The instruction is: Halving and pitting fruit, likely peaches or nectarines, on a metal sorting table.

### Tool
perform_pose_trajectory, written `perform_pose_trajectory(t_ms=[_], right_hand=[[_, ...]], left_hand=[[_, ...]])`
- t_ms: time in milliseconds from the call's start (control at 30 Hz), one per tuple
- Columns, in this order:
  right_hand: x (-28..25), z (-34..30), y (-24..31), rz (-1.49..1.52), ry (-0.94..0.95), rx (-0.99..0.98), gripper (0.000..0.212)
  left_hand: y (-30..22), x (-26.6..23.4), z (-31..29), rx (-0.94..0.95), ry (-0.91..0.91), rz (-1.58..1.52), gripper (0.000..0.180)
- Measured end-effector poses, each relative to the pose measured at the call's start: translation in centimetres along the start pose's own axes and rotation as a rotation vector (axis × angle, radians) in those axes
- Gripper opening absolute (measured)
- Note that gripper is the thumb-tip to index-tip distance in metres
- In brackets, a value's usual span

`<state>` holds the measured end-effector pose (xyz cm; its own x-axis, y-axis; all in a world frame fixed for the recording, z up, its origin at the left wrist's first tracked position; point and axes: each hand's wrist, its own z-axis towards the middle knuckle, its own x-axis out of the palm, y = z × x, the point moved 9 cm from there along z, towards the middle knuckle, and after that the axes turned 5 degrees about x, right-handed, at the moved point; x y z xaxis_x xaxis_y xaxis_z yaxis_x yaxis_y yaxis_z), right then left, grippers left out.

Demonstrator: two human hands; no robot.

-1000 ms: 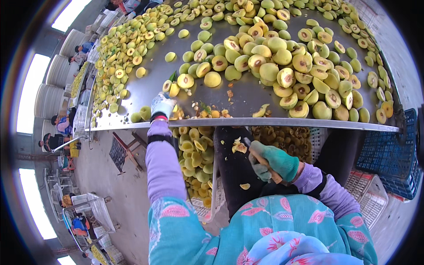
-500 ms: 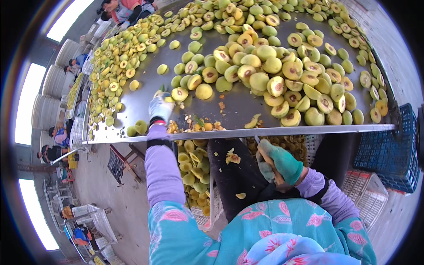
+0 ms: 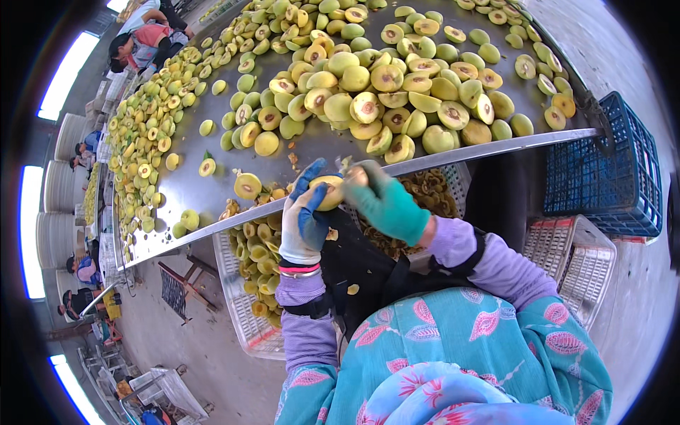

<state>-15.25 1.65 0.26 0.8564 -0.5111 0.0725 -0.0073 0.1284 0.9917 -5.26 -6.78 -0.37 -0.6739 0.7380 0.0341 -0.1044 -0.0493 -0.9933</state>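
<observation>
My left hand (image 3: pixel 303 225), in a white glove with blue fingers, grips a yellow-green stone-fruit half (image 3: pixel 329 194) just off the table's front edge. Close against the fruit is my right hand (image 3: pixel 388 205), green-gloved and smeared by motion. It is closed around a wooden-handled tool (image 3: pixel 358 176), whose tip is blurred. Many halved fruits (image 3: pixel 368 106) with brown centres lie heaped on the metal table (image 3: pixel 198 159). A single half (image 3: pixel 247 185) rests near the front edge, beside scraps of flesh and pit.
Below the edge, at left, a white crate (image 3: pixel 263 341) holds fruit halves. Brown scraps (image 3: pixel 432 191) fill another container under the table. At right stand a blue crate (image 3: pixel 602 170) and a white-and-red crate (image 3: pixel 577 258). Other people (image 3: pixel 142 49) sit at far left.
My left hand has come back from the table to in front of me and now holds a fruit half. My right hand has risen from my lap to meet it. The view has turned.
</observation>
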Motion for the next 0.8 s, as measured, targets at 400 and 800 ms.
perform_pose_trajectory(t_ms=[400,800], right_hand=[[-0.6,-4.2,-1.3,-0.449,0.039,0.141,0.037],[1.4,-5.6,-3.4,-0.126,-0.054,0.284,0.034]], left_hand=[[-3.3,2.4,-1.8,0.316,-0.265,0.439,0.025],[-1.6,1.6,-2.0,0.151,-0.464,0.151,0.016]])
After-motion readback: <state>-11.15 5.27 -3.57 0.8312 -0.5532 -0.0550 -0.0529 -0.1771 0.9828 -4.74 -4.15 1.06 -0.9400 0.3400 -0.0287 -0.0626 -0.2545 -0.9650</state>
